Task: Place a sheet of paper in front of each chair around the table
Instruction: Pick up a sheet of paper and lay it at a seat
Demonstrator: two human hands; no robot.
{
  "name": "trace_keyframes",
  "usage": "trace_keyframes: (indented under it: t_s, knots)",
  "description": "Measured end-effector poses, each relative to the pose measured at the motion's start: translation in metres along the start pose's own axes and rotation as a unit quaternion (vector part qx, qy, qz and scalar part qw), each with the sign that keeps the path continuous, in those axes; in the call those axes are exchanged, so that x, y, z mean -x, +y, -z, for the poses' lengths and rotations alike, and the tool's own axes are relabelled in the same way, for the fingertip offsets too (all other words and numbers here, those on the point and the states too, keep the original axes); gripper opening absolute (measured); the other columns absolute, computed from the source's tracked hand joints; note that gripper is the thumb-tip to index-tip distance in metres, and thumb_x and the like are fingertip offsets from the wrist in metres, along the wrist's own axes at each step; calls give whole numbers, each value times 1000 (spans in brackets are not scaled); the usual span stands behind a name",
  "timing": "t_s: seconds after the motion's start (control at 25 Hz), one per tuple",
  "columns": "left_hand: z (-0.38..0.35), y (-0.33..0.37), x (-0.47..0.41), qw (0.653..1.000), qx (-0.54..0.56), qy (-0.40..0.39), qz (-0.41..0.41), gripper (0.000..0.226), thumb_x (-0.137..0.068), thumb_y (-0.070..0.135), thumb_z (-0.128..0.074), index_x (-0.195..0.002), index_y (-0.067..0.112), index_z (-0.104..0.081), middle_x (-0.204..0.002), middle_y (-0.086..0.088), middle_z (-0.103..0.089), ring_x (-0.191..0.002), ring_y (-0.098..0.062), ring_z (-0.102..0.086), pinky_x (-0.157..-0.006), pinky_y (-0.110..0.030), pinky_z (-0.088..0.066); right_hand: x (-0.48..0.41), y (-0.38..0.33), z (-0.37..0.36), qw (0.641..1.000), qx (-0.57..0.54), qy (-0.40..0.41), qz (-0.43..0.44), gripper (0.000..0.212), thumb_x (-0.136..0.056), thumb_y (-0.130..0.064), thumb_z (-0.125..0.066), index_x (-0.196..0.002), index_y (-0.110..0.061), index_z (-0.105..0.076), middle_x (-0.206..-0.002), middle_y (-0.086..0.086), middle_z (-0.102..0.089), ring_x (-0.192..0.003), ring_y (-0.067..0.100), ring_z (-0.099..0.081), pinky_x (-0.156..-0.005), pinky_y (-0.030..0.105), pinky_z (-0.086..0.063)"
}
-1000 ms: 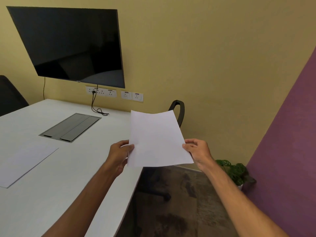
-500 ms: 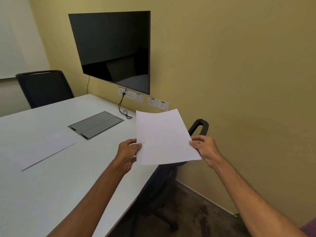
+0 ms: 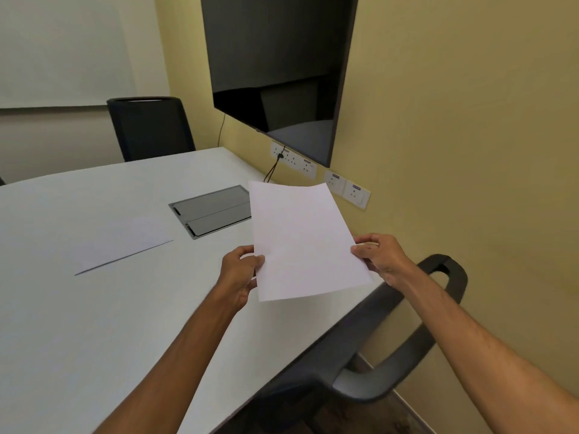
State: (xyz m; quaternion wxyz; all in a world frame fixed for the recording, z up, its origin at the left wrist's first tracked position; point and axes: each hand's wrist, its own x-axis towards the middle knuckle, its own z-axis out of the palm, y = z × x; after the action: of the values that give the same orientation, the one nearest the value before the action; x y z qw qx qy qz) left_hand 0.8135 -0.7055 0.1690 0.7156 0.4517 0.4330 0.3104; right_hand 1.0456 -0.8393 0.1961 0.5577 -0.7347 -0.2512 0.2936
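I hold a white sheet of paper (image 3: 305, 239) in the air above the right edge of the white table (image 3: 94, 308). My left hand (image 3: 239, 272) pinches its left edge and my right hand (image 3: 380, 256) pinches its right edge. A second sheet (image 3: 122, 242) lies flat on the table to the left. A black chair (image 3: 360, 349) is tucked under the table edge just below the held sheet, only its armrest and seat showing. Another black chair (image 3: 150, 126) stands at the far side of the table.
A grey cable hatch (image 3: 213, 211) is set into the tabletop behind the held sheet. A dark wall screen (image 3: 275, 67) hangs on the yellow wall, with sockets (image 3: 326, 180) and a black cable below it. The wall runs close behind the near chair.
My view has swung left and closer to the table. The near chair now sits below my right arm, the far chair is fully in view, and the held sheet hangs over the table edge.
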Motion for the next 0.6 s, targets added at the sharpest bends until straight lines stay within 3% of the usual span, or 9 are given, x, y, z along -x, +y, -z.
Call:
trace_keyframes:
  t_s: [0.24,0.6]
  knots:
    - [-1,-11,-51,998,13,56,31,25,-91,-5,-52,-112,9,-56,-89,-7,-67,-76,-22,-65,-63,-35,-55,-82,16,-25,997,33,-62,-35,22,-81,5,-67,-102,0,-62,-91,16,-69,-74,24,-66,-65,30,-55]
    - [-6,-44,-110,983,11,170,73,31,-87,-8,-53,-112,10,-57,-107,-15,-65,-84,-27,-63,-63,-32,-54,-183,58,-60,972,66,-212,-71,24,-80,4,-68,-101,-3,-60,-89,16,-66,-74,25,-64,-65,32,-53]
